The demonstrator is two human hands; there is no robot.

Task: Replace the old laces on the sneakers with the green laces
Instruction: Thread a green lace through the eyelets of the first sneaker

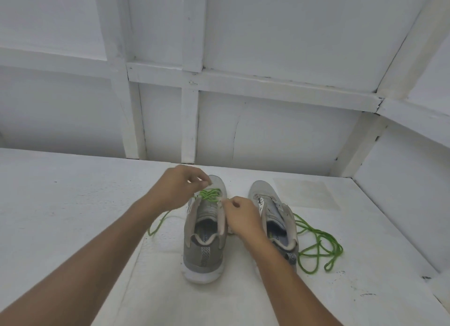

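Pinching the green lace (210, 194), left hand (179, 187) and right hand (241, 216) flank the sneaker (203, 255), toe pointing away.

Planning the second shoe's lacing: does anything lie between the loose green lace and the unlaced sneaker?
Nothing visible does. The loose green lace lies on the table right of the unlaced sneaker, one loop reaching its side. The left hand pinches the threaded lace on the other sneaker; the right hand works there too.
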